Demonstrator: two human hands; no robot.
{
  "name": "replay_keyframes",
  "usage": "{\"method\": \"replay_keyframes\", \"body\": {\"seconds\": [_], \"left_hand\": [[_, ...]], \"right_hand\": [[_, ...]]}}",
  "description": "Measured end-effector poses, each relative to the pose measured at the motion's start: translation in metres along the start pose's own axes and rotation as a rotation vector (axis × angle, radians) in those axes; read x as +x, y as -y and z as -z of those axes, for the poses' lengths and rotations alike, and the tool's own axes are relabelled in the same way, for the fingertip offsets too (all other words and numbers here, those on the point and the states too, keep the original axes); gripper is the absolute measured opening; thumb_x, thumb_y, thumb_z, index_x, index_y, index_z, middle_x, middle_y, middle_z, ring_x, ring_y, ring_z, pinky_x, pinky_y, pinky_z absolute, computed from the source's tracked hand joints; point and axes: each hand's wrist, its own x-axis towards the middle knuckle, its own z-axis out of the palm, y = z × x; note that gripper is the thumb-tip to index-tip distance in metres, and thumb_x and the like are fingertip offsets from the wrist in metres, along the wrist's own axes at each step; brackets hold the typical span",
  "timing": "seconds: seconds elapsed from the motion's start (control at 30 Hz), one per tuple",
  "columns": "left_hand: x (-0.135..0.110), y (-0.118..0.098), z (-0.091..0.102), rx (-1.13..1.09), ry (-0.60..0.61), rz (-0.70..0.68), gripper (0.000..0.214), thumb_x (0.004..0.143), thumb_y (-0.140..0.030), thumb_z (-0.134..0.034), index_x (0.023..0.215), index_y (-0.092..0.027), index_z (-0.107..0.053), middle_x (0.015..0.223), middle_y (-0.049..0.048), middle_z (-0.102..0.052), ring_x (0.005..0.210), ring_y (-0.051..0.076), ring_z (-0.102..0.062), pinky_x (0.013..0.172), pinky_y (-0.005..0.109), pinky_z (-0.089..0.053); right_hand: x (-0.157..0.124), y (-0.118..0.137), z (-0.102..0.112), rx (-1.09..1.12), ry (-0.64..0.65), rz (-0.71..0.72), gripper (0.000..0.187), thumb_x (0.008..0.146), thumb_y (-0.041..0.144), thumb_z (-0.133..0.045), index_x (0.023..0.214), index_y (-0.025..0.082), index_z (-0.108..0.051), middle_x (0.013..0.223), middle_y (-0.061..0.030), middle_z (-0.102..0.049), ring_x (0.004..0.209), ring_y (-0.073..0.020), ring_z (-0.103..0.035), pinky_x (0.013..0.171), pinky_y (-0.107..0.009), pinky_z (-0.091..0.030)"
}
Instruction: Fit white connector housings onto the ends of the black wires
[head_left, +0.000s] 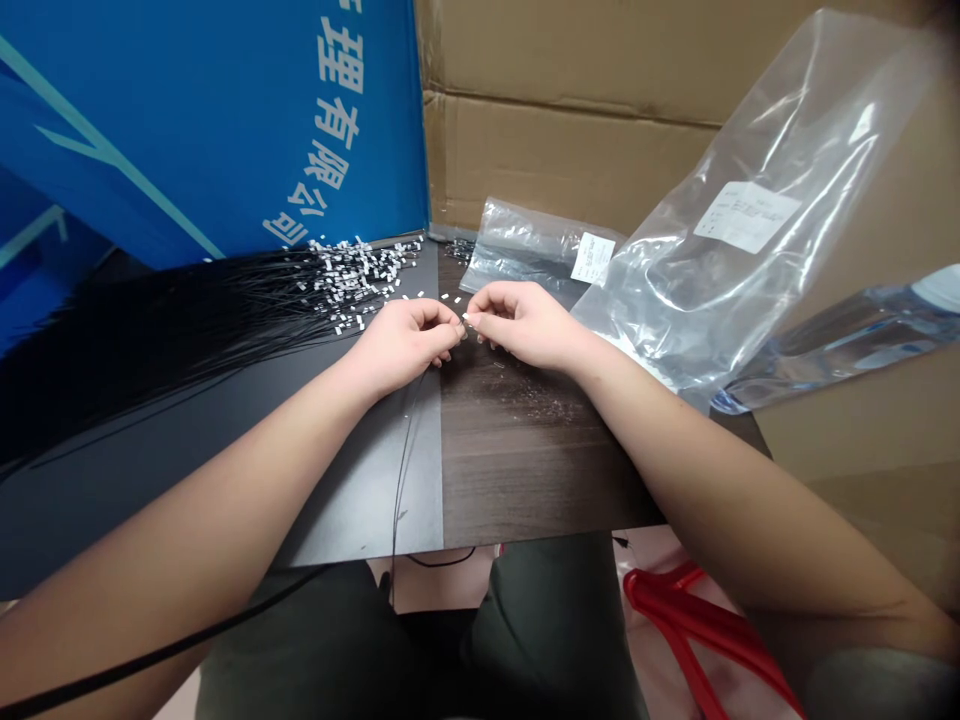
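From here I see the right hand [525, 325] pinching a tiny white connector [468, 318] between its thumb and fingertips, though the fingers hide most of it. The left hand [409, 340] is curled closed just beside it, and I can't tell whether it grips anything, as its fingertips are tucked out of my view. A thin black wire [409, 470] drops from near the left hand over the table edge, and I lose it below, among the person's dark trousers [525, 640]. Left of the hands, a long bundle of black wires [172, 350] fans across a matte black sheet [225, 480], ending in a heap of white connectors [360, 285], too small for me to make out singly. The sheet lies on a dark wood-grain table [525, 470]. Beyond sit a small plastic bag [525, 245] and a larger, crinkled clear one [720, 210], both with white labels. A blue box [202, 120] with white lettering and a brown cardboard box [570, 110] rise behind, cut off by the frame. Low at lower right, a red plastic object [690, 620] is only partly visible, and I can't tell what it is.
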Motion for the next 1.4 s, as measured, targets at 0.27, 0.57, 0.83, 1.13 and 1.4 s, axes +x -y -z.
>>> {"method": "replay_keyframes", "body": {"seconds": [0.27, 0.57, 0.83, 1.13, 1.4], "left_hand": [[0.0, -0.001, 0.001, 0.004, 0.039, -0.024, 0.011, 0.08, -0.027, -0.075, 0.085, -0.017, -0.076, 0.072, 0.0026, -0.07, 0.063, 0.013, -0.061, 0.065, 0.029, -0.052], [0.0, 0.001, -0.001, -0.015, 0.016, -0.017, 0.006, 0.079, -0.024, -0.071, 0.079, -0.017, -0.071, 0.068, 0.0012, -0.066, 0.061, 0.013, -0.059, 0.06, 0.027, -0.051], [0.003, 0.006, -0.003, -0.038, -0.03, -0.02, 0.012, 0.08, -0.027, -0.075, 0.08, -0.017, -0.068, 0.067, 0.0, -0.065, 0.059, 0.012, -0.059, 0.059, 0.026, -0.05], [0.001, 0.003, -0.003, -0.059, -0.034, -0.038, 0.008, 0.079, -0.024, -0.072, 0.079, -0.017, -0.067, 0.066, -0.0012, -0.064, 0.057, 0.01, -0.058, 0.057, 0.023, -0.048], [0.001, 0.005, -0.006, -0.128, -0.056, -0.014, 0.01, 0.077, -0.024, -0.074, 0.08, -0.017, -0.069, 0.065, -0.0006, -0.065, 0.057, 0.011, -0.059, 0.057, 0.024, -0.048]], "right_hand": [[-0.001, 0.0, 0.004, -0.02, 0.026, 0.036, 0.009, 0.09, 0.027, -0.068, 0.087, 0.019, -0.068, 0.077, 0.0013, -0.061, 0.07, -0.014, -0.051, 0.067, -0.031, -0.04], [0.001, 0.001, -0.001, 0.011, -0.034, -0.005, 0.003, 0.087, 0.021, -0.068, 0.089, 0.019, -0.069, 0.078, -0.0006, -0.065, 0.073, -0.0149, -0.056, 0.066, -0.031, -0.042], [0.003, -0.001, -0.006, 0.063, -0.064, -0.034, 0.005, 0.093, 0.023, -0.069, 0.089, 0.019, -0.067, 0.077, -0.0006, -0.065, 0.069, -0.0137, -0.055, 0.062, -0.029, -0.042], [0.003, 0.001, -0.006, 0.111, -0.052, -0.062, 0.008, 0.093, 0.014, -0.068, 0.087, 0.019, -0.066, 0.072, 0.0014, -0.064, 0.064, -0.0119, -0.055, 0.06, -0.029, -0.042], [0.004, 0.0, -0.005, 0.134, -0.065, -0.054, 0.01, 0.093, 0.012, -0.068, 0.086, 0.018, -0.067, 0.071, 0.0014, -0.064, 0.063, -0.0112, -0.056, 0.059, -0.027, -0.043]]}}
